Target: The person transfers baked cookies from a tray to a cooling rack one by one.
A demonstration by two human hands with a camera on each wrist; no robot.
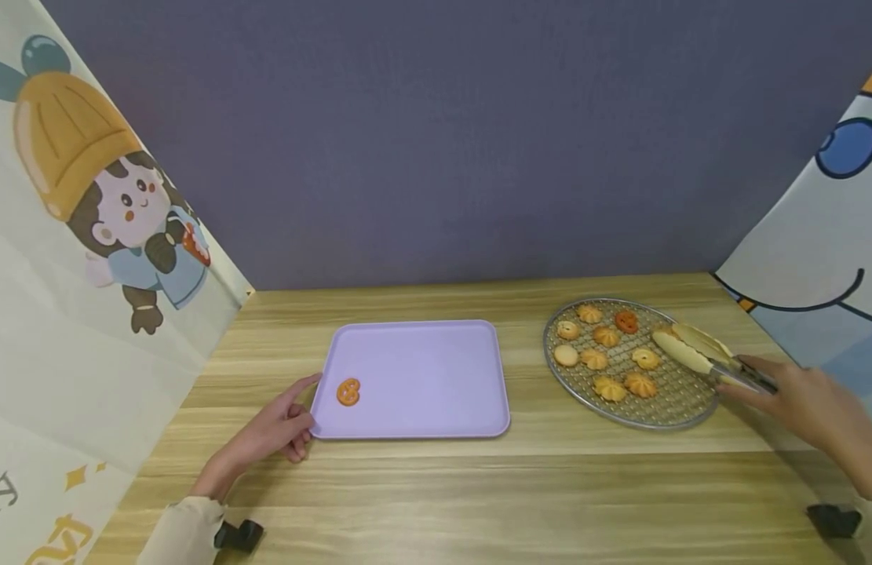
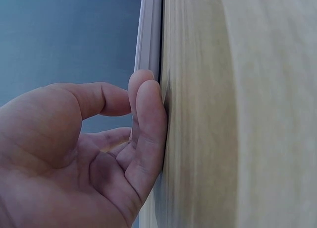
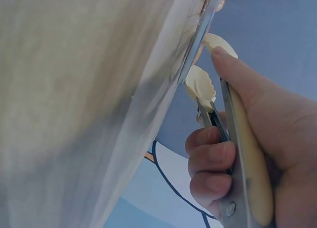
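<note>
On the wooden table lies a lilac tray (image 1: 428, 380) with one pretzel-shaped cookie (image 1: 348, 391) near its left side. My left hand (image 1: 276, 428) is at the tray's front left corner, index finger stretched along the edge; up close, the left thumb and fingers (image 2: 148, 114) pinch the rim. With my right hand (image 1: 806, 400) I grip a pair of tongs (image 3: 230, 119) with cream scalloped heads. The heads stand apart over the right part of a round wire rack (image 1: 679, 408). Something orange-brown shows by their tips; I cannot tell whether they hold it.
Several cookies sit on the rack, among them a flower-shaped one (image 1: 640, 384), a plain round one (image 1: 566, 355) and a dark orange pretzel one (image 1: 626, 321). A dark blue-grey panel (image 1: 436, 157) stands behind the table. Printed cloths (image 1: 68, 353) hang at both sides.
</note>
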